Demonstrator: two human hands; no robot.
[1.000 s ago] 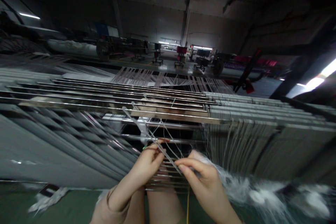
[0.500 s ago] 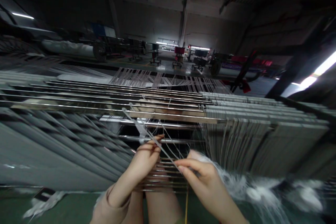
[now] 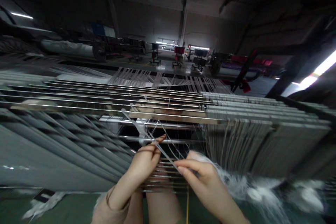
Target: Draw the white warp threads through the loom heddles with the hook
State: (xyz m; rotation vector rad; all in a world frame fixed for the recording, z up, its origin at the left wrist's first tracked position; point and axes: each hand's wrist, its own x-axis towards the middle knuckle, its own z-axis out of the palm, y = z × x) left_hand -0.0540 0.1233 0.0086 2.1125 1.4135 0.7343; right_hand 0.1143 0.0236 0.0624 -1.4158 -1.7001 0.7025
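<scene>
The slender metal rod [image 3: 165, 154] lies diagonally below the steel bar frame [image 3: 168, 114], its upper end reaching the frame's front bar and its lower end meeting the right hand [image 3: 202, 182]. The left hand [image 3: 143, 166] is curled narrowly beside the rod's middle, with its fingertips [image 3: 151, 148] at the rod; whether they grip it cannot be determined. The right hand forms a narrow pinch, thumb and forefinger closed on the rod's lower end (any thread between them is too fine to resolve). A white binding [image 3: 143, 134] sits on the rod's upper part, and fine white threads [image 3: 170, 136] cross the opening beneath the frame around it. Short metal bars [image 3: 162, 178] lie below the frame, between the hands. Sheets of grey warp yarn [image 3: 236, 147] hang from the frame on both sides, and a wad of white fibre [image 3: 252, 192] lies below the frame's right side. A beige sleeve [image 3: 105, 206] covers the left forearm.
</scene>
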